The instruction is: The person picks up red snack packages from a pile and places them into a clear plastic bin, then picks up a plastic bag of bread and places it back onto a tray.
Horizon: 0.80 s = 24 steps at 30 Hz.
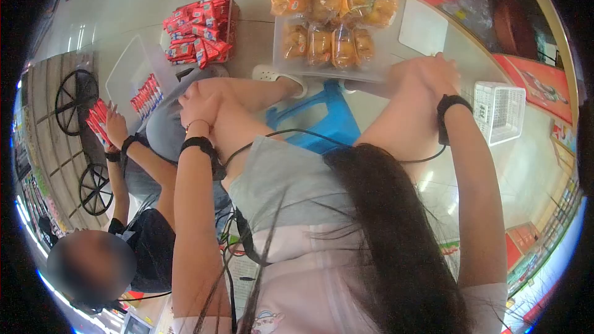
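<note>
My left hand (201, 104) rests on one knee, its fingers bent over the knee and holding nothing I can see. On the other knee lies my right hand (427, 75), blurred, its fingers not clear. Both wrists wear black bands. Beyond my knees, a translucent tray (382, 74) carries several clear bags of round orange-brown food (320, 46). Farther left, a container is heaped with red packets (197, 28). Neither hand touches the food bags or the packets.
At the left, another person (154, 170) holds red packets (98, 120) beside a clear bin (139, 65). A blue stool (334, 114) stands between my legs. A white basket (498, 111) and a white lid (423, 26) lie at the right. Cables cross my lap.
</note>
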Each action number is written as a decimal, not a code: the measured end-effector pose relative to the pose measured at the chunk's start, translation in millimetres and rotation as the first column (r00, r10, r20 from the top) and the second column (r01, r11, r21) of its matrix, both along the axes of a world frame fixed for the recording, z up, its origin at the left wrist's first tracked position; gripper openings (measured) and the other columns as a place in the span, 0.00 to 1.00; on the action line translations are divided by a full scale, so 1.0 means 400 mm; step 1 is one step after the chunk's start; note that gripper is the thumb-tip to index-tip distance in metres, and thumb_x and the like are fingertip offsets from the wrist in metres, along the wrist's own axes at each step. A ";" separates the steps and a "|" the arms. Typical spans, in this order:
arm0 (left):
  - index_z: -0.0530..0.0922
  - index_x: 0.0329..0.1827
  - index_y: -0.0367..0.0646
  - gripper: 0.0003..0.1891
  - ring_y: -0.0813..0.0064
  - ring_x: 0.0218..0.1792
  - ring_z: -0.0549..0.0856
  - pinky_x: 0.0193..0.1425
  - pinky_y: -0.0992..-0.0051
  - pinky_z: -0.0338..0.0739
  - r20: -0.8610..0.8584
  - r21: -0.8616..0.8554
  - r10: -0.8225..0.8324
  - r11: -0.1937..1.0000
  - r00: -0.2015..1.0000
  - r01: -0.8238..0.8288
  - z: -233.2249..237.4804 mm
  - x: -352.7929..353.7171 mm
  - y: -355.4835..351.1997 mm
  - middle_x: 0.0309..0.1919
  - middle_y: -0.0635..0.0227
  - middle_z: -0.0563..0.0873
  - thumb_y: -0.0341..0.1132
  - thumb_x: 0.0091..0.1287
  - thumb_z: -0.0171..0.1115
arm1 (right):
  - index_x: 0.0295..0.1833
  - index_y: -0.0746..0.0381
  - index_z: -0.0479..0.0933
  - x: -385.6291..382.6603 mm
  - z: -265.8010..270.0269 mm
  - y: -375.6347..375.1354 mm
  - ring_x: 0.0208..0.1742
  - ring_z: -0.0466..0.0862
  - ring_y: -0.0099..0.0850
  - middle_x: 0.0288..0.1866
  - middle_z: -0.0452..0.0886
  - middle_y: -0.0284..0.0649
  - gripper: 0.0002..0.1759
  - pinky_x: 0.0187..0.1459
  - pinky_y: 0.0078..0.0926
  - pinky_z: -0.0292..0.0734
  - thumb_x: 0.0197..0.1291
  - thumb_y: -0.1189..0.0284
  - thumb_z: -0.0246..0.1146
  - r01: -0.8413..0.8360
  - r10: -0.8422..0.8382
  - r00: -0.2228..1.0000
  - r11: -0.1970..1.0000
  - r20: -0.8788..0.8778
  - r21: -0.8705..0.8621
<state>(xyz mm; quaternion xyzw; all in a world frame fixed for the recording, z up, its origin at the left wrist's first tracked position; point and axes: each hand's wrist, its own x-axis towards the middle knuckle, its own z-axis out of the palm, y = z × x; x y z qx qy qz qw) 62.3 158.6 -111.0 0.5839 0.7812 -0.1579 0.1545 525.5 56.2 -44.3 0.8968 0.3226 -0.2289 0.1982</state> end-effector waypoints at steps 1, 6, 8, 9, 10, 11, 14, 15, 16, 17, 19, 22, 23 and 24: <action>0.60 0.71 0.59 0.42 0.46 0.59 0.74 0.62 0.59 0.70 -0.001 -0.010 0.011 1.000 1.000 -0.011 0.006 0.007 0.000 0.66 0.51 0.63 0.58 0.50 0.59 | 0.56 0.55 0.77 0.001 -0.003 -0.003 0.68 0.61 0.49 0.67 0.66 0.38 0.26 0.63 0.50 0.61 0.61 0.53 0.46 0.014 -0.014 1.000 1.000 0.002 0.014; 0.60 0.71 0.59 0.42 0.46 0.60 0.74 0.63 0.59 0.69 -0.011 -0.029 0.009 1.000 1.000 -0.009 0.011 0.009 0.002 0.66 0.50 0.63 0.59 0.50 0.59 | 0.57 0.54 0.76 0.024 -0.055 -0.016 0.69 0.61 0.47 0.67 0.66 0.38 0.27 0.63 0.49 0.62 0.60 0.53 0.46 0.111 -0.113 0.991 0.993 0.072 0.036; 0.60 0.71 0.59 0.42 0.46 0.60 0.73 0.63 0.59 0.69 -0.011 -0.038 0.010 0.999 1.000 -0.010 0.011 0.011 0.002 0.66 0.50 0.63 0.59 0.50 0.59 | 0.57 0.54 0.76 0.038 -0.081 -0.024 0.69 0.61 0.46 0.67 0.66 0.37 0.27 0.63 0.49 0.62 0.60 0.53 0.46 0.162 -0.167 0.980 0.985 0.105 0.054; 0.60 0.71 0.59 0.42 0.46 0.60 0.73 0.63 0.59 0.69 -0.011 -0.035 0.010 0.999 1.000 -0.011 0.012 0.012 0.001 0.66 0.50 0.63 0.59 0.50 0.59 | 0.57 0.54 0.76 0.045 -0.089 -0.029 0.69 0.61 0.45 0.67 0.66 0.36 0.27 0.63 0.49 0.61 0.59 0.52 0.46 0.169 -0.173 0.980 0.984 0.101 0.054; 0.60 0.71 0.58 0.42 0.46 0.60 0.73 0.63 0.59 0.69 -0.011 -0.033 0.011 0.999 1.000 -0.011 0.013 0.013 0.000 0.66 0.49 0.63 0.59 0.50 0.59 | 0.57 0.54 0.76 0.042 -0.080 -0.029 0.69 0.61 0.45 0.67 0.66 0.36 0.28 0.64 0.50 0.61 0.59 0.52 0.46 0.175 -0.180 0.979 0.983 0.098 0.053; 0.59 0.71 0.58 0.42 0.46 0.60 0.73 0.63 0.59 0.69 -0.009 -0.030 0.011 0.999 1.000 -0.011 0.013 0.015 0.000 0.66 0.49 0.63 0.59 0.51 0.58 | 0.57 0.54 0.77 0.041 -0.069 -0.029 0.69 0.61 0.45 0.67 0.66 0.36 0.28 0.64 0.50 0.61 0.59 0.52 0.46 0.097 -0.099 0.992 0.995 0.072 0.031; 0.60 0.71 0.58 0.42 0.47 0.60 0.73 0.64 0.60 0.69 -0.012 -0.022 -0.015 1.000 1.000 0.014 0.002 0.007 0.000 0.65 0.49 0.64 0.59 0.51 0.58 | 0.57 0.54 0.77 0.044 -0.052 -0.037 0.69 0.62 0.44 0.66 0.67 0.36 0.28 0.63 0.51 0.61 0.59 0.52 0.46 -0.065 0.065 0.998 0.998 0.019 0.013; 0.60 0.71 0.58 0.42 0.47 0.60 0.73 0.64 0.60 0.68 -0.014 -0.021 -0.014 1.000 1.000 0.014 0.001 0.007 -0.002 0.65 0.49 0.64 0.59 0.51 0.58 | 0.57 0.53 0.77 0.045 -0.059 -0.041 0.69 0.62 0.44 0.66 0.67 0.36 0.27 0.63 0.51 0.61 0.59 0.52 0.46 -0.069 0.068 0.997 0.997 0.022 0.031; 0.60 0.71 0.58 0.42 0.47 0.60 0.73 0.64 0.60 0.68 -0.016 -0.018 -0.013 1.000 1.000 0.013 0.001 0.008 -0.001 0.65 0.49 0.64 0.59 0.50 0.58 | 0.57 0.53 0.77 0.047 -0.066 -0.043 0.68 0.62 0.44 0.65 0.67 0.36 0.27 0.63 0.51 0.61 0.59 0.52 0.46 -0.073 0.072 0.997 0.996 0.025 0.051; 0.60 0.71 0.57 0.42 0.48 0.61 0.72 0.64 0.60 0.68 -0.018 -0.016 -0.012 1.000 1.000 0.012 0.002 0.009 -0.002 0.65 0.49 0.64 0.59 0.50 0.58 | 0.57 0.53 0.77 0.050 -0.072 -0.043 0.68 0.62 0.44 0.65 0.68 0.37 0.27 0.63 0.51 0.61 0.59 0.52 0.46 -0.098 0.098 0.995 0.995 0.030 0.021; 0.59 0.71 0.57 0.42 0.48 0.61 0.72 0.64 0.60 0.68 -0.017 -0.021 -0.004 1.000 1.000 0.004 0.011 0.012 -0.002 0.65 0.50 0.64 0.59 0.50 0.58 | 0.57 0.53 0.77 0.056 -0.081 -0.037 0.68 0.62 0.45 0.65 0.68 0.37 0.27 0.62 0.52 0.61 0.59 0.52 0.46 -0.147 0.148 0.988 0.989 0.040 -0.036; 0.59 0.71 0.58 0.43 0.48 0.61 0.72 0.64 0.60 0.68 -0.006 -0.015 -0.010 1.000 1.000 0.010 0.000 0.004 -0.001 0.65 0.50 0.64 0.59 0.50 0.58 | 0.56 0.53 0.77 0.051 -0.072 -0.030 0.68 0.62 0.45 0.64 0.68 0.37 0.27 0.63 0.52 0.61 0.59 0.53 0.46 -0.130 0.131 0.991 0.991 0.028 -0.023; 0.59 0.71 0.58 0.43 0.48 0.61 0.72 0.64 0.60 0.68 -0.001 -0.011 -0.015 1.000 1.000 0.015 -0.005 -0.001 0.000 0.65 0.50 0.64 0.59 0.50 0.58 | 0.57 0.53 0.77 0.051 -0.072 -0.028 0.68 0.62 0.46 0.65 0.68 0.38 0.27 0.63 0.52 0.61 0.59 0.53 0.46 -0.123 0.124 0.992 0.992 0.027 -0.025; 0.60 0.71 0.58 0.42 0.48 0.61 0.72 0.64 0.60 0.68 0.001 -0.014 -0.005 1.000 1.000 0.005 -0.003 0.002 -0.001 0.65 0.50 0.64 0.59 0.50 0.58 | 0.57 0.53 0.77 0.051 -0.073 -0.029 0.68 0.62 0.46 0.65 0.68 0.38 0.27 0.63 0.52 0.61 0.59 0.53 0.46 -0.116 0.117 0.993 0.993 0.024 -0.028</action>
